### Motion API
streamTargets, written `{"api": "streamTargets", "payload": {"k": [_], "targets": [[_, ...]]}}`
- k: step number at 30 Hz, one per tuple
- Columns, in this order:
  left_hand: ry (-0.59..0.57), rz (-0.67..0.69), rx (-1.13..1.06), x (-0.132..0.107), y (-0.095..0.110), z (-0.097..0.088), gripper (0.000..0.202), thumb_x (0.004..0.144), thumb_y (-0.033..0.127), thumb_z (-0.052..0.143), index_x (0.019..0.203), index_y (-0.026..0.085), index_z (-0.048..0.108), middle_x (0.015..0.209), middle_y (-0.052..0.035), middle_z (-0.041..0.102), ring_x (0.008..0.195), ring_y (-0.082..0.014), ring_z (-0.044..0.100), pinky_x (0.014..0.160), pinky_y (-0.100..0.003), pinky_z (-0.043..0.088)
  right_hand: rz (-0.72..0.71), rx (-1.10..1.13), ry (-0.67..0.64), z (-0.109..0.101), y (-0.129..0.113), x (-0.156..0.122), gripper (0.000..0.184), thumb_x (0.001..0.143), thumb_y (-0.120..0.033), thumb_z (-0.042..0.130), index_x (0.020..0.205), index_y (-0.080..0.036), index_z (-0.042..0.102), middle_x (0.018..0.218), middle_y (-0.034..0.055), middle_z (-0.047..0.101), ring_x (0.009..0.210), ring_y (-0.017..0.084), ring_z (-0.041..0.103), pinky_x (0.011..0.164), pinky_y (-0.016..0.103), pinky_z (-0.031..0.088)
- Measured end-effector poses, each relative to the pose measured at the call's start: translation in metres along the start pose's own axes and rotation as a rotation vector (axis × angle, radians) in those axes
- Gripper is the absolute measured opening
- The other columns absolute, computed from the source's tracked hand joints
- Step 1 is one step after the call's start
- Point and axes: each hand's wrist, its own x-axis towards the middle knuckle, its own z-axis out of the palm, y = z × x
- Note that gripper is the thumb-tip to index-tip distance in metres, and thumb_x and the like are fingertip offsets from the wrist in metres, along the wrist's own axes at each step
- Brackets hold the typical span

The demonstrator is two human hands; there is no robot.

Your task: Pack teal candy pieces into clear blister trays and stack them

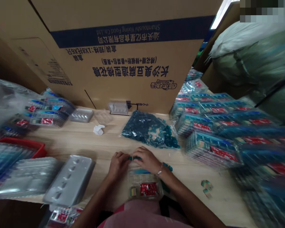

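Observation:
My left hand point(118, 164) is closed with its fingertips at a small dark teal piece point(130, 158). Close beside it, my right hand point(146, 160) bends its fingers round another teal piece point(137, 158); the pieces' exact kind cannot be made out. Just below both hands lies a clear plastic tray point(136, 179) with compartments, holding a red patterned packet point(149, 189) and a small striped block point(133, 191). A few more teal pieces point(167, 167) rest by my right wrist. Beyond the hands sits a clear bag of teal pieces point(142, 126).
A large cardboard box point(133, 91) stands behind the table point(102, 142). Filled trays are stacked at right point(213, 152) and back left point(47, 117). A stack of empty trays point(70, 180) and a red basket point(40, 147) are at left. Small striped pieces point(206, 186) lie at right.

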Motion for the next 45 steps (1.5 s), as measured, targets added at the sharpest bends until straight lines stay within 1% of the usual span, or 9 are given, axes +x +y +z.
{"api": "streamTargets", "payload": {"k": [3, 6, 10, 17, 21, 25, 32, 38, 45], "targets": [[0.004, 0.060, -0.002, 0.001, 0.000, -0.001, 0.021, 0.082, 0.031, 0.054, 0.094, 0.023, 0.068, 0.083, -0.0065, 0.067, 0.077, -0.0200, 0.058, 0.072, -0.033, 0.045, 0.242, 0.087, 0.188, -0.044, 0.009, -0.047, 0.011, 0.085, -0.019, 0.052, 0.088, -0.018, 0.063, 0.084, 0.0037, 0.063, 0.077, 0.015, 0.057, 0.072, 0.026, 0.045], [0.014, 0.088, 0.006, 0.004, -0.006, 0.001, 0.022, 0.081, 0.034, 0.053, 0.092, 0.024, 0.069, 0.083, -0.0060, 0.067, 0.076, -0.0204, 0.058, 0.070, -0.034, 0.046, 0.522, -0.004, 0.206, -0.077, 0.017, -0.096, 0.012, 0.084, -0.018, 0.051, 0.081, -0.017, 0.063, 0.078, 0.0035, 0.064, 0.066, 0.014, 0.058, 0.063, 0.025, 0.043], [0.032, 0.120, 0.006, 0.007, -0.012, 0.005, 0.022, 0.078, 0.035, 0.055, 0.093, 0.023, 0.066, 0.085, -0.0055, 0.067, 0.077, -0.0210, 0.059, 0.071, -0.035, 0.048, 0.613, -0.057, 0.138, -0.076, 0.021, -0.121, 0.012, 0.081, -0.014, 0.053, 0.083, -0.017, 0.065, 0.081, 0.0038, 0.065, 0.071, 0.015, 0.060, 0.066, 0.025, 0.044], [0.167, 0.076, 0.006, -0.004, 0.001, -0.005, 0.027, 0.079, 0.034, 0.054, 0.101, 0.021, 0.061, 0.097, -0.0067, 0.065, 0.090, -0.0216, 0.060, 0.080, -0.036, 0.050, 0.545, -0.186, 0.057, -0.047, 0.034, -0.093, 0.018, 0.070, -0.008, 0.058, 0.083, -0.018, 0.065, 0.083, 0.0048, 0.065, 0.083, 0.019, 0.058, 0.077, 0.030, 0.044], [0.194, -0.115, -0.053, -0.016, 0.004, -0.011, 0.028, 0.078, 0.034, 0.053, 0.102, 0.019, 0.060, 0.095, -0.0062, 0.064, 0.089, -0.0214, 0.061, 0.078, -0.035, 0.051, 0.519, 0.241, 0.184, -0.049, 0.037, -0.091, 0.015, 0.074, -0.018, 0.059, 0.088, -0.017, 0.064, 0.083, 0.0031, 0.066, 0.078, 0.016, 0.060, 0.072, 0.027, 0.047], [0.153, -0.221, -0.150, -0.024, 0.001, -0.008, 0.032, 0.077, 0.027, 0.051, 0.107, 0.017, 0.056, 0.100, -0.0079, 0.065, 0.092, -0.0206, 0.062, 0.080, -0.035, 0.051, 0.409, 0.458, 0.149, -0.027, 0.024, -0.058, 0.015, 0.076, -0.027, 0.061, 0.087, -0.017, 0.064, 0.082, 0.0027, 0.068, 0.076, 0.015, 0.062, 0.070, 0.027, 0.047], [0.162, -0.208, -0.193, -0.028, -0.007, 0.000, 0.037, 0.071, 0.016, 0.048, 0.108, 0.016, 0.055, 0.102, -0.0086, 0.064, 0.097, -0.0207, 0.059, 0.086, -0.037, 0.048, 0.060, -0.026, -0.112, 0.048, -0.013, 0.041, 0.008, 0.074, -0.013, 0.066, 0.080, -0.018, 0.065, 0.083, 0.0041, 0.069, 0.085, 0.018, 0.061, 0.079, 0.030, 0.042], [0.154, -0.215, -0.157, -0.029, -0.009, 0.004, 0.049, 0.067, 0.012, 0.049, 0.116, 0.017, 0.052, 0.102, -0.0085, 0.063, 0.096, -0.0218, 0.058, 0.086, -0.039, 0.047, 0.113, -0.052, -0.107, 0.057, -0.007, 0.032, 0.010, 0.078, -0.011, 0.062, 0.085, -0.017, 0.063, 0.086, 0.0037, 0.068, 0.083, 0.016, 0.062, 0.075, 0.025, 0.042], [0.065, -0.101, -0.081, -0.027, -0.007, -0.002, 0.042, 0.065, 0.005, 0.047, 0.102, 0.019, 0.061, 0.097, -0.0063, 0.064, 0.093, -0.0218, 0.056, 0.084, -0.038, 0.046, 0.053, -0.193, -0.154, 0.049, -0.011, 0.029, 0.007, 0.080, -0.013, 0.059, 0.078, -0.018, 0.063, 0.080, 0.0036, 0.066, 0.079, 0.017, 0.059, 0.073, 0.028, 0.041]]}}
